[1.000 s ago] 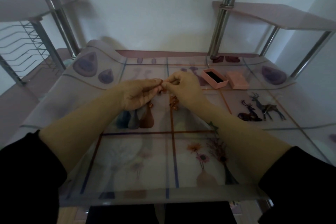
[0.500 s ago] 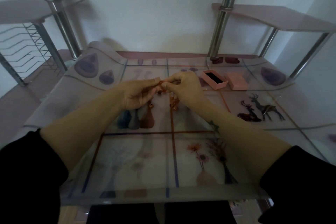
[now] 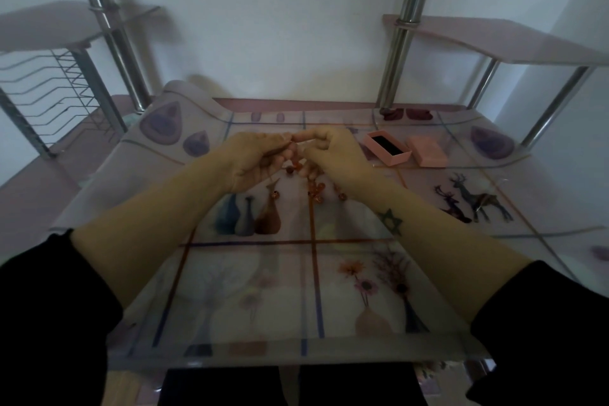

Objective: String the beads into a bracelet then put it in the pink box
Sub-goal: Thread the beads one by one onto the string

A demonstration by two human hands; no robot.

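My left hand (image 3: 255, 161) and my right hand (image 3: 336, 155) meet fingertip to fingertip above the middle of the table. Between them hangs a short strand of orange beads (image 3: 295, 161), pinched from both sides; the cord itself is too thin to see. Several loose orange beads (image 3: 314, 191) lie on the patterned table cover just below and to the right of my hands. The open pink box (image 3: 387, 147) with a black lining stands to the right of my right hand, and its pink lid (image 3: 426, 152) lies beside it.
The table cover (image 3: 250, 273) is glossy, printed with vases, flowers and deer. Chrome posts (image 3: 397, 43) rise at the back left and right, carrying pink shelves (image 3: 494, 39). A wire rack (image 3: 49, 89) stands at the far left.
Both hands have stayed together in almost the same spot, with small finger movements on the beads. The box and lid have not moved.
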